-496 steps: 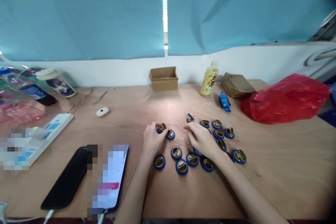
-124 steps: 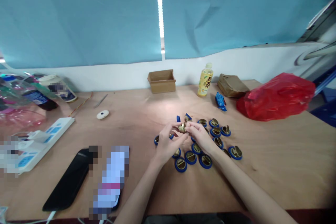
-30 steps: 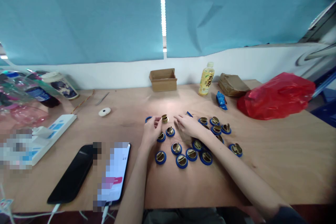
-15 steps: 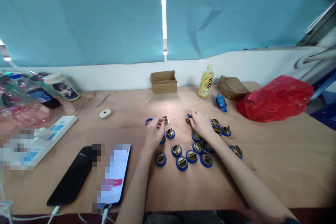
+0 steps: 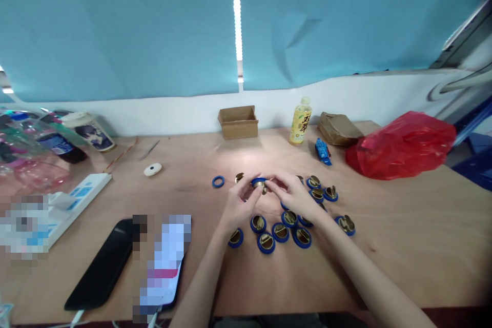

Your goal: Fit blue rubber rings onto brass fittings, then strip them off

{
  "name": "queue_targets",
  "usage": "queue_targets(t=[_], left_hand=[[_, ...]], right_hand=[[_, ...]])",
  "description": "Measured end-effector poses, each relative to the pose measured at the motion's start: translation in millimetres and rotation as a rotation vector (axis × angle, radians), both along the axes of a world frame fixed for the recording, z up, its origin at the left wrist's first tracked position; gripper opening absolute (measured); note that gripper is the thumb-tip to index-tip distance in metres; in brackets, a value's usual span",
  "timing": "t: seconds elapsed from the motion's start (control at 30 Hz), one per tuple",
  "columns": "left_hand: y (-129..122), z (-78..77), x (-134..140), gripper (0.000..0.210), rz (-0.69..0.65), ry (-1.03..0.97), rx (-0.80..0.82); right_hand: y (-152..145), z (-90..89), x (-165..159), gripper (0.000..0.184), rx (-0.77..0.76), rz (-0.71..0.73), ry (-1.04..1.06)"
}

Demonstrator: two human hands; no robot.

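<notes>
My left hand (image 5: pixel 243 200) and my right hand (image 5: pixel 292 195) meet over the table, their fingertips pinching one blue-rimmed gold clip disc (image 5: pixel 260 183) between them. Its blue rim faces away from me and the gold metal part is partly covered by my thumbs. Left of my hands lies a loose blue ring (image 5: pixel 218 181). A bare gold clip piece (image 5: pixel 239 178) sits just beyond my left fingers. Several similar finished-looking discs, such as one blue-rimmed disc (image 5: pixel 266 242), lie clip side up below and right of my hands; my hands and forearms hide some.
A small open cardboard box (image 5: pixel 239 128) stands by the wall. At the right are a yellow drink bottle (image 5: pixel 300 122), a blue wrapper (image 5: pixel 323 151), a brown package (image 5: pixel 339 129) and a red plastic bag (image 5: pixel 403 146). Two phones, including a black phone (image 5: pixel 102 264), and a power strip (image 5: pixel 79 200) lie left.
My hands, apart before, have come together. The left moved right, away from the blue ring and gold piece; the right brought its disc left. Both now hold that disc.
</notes>
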State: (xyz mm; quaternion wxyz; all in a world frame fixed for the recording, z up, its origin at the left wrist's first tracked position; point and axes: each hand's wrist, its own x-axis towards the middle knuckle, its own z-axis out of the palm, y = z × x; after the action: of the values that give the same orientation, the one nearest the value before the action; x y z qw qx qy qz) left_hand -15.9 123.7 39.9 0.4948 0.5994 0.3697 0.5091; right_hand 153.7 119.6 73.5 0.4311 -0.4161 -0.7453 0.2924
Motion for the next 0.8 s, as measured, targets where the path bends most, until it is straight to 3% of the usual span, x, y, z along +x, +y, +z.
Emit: queue_targets(t=[0.2,0.37,0.67,0.8], left_hand=[[1.2,1.6,4.2,0.027,0.006,-0.09,-0.075],[1.2,7.2,0.4,0.028,0.018,-0.149,-0.171],[-0.5,8.2,-3.0,0.044,-0.11,-0.167,-0.209],[-1.3,5.0,-0.2,0.045,-0.085,-0.159,-0.194]], right_hand=[[-9.4,-16.3,-14.1,0.019,-0.094,-0.064,0.255],[-15.0,-24.6,-21.6,0.021,0.057,-0.145,0.263],[-15.2,-31.9,-22.6,0.017,0.129,-0.242,0.191],[-14.9,-31.7,-25.6,0.018,0.165,-0.25,0.166]])
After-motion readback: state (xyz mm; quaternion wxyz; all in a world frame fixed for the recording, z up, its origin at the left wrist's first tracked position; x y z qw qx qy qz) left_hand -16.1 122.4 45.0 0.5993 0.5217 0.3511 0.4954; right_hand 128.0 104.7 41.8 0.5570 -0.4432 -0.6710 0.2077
